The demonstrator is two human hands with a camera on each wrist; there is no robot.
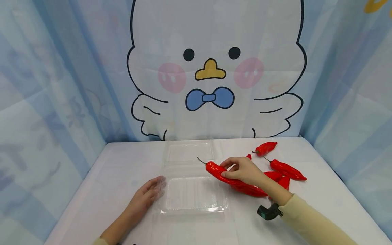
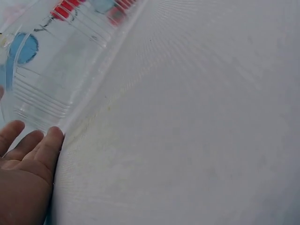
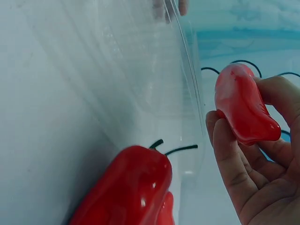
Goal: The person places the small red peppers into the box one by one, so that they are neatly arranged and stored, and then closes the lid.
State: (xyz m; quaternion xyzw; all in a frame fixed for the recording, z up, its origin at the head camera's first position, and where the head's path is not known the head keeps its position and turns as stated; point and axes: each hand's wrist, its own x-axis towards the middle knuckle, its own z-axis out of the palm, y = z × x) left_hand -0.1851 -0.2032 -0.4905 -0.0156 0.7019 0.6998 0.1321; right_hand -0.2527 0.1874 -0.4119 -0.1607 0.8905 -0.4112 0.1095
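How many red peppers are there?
6 at least: a pepper in the right hand, one just below, two behind the forearm, two farther back. More may be hidden.

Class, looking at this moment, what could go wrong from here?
The glossy held pepper could slip, since the right hand only pinches it. The clear container looks thin and might slide if bumped, though the left hand is at its side. The right forearm is close to loose peppers and could nudge them.

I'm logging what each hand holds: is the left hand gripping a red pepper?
No, the left hand is at the side of the clear container; the right hand holds a red pepper.
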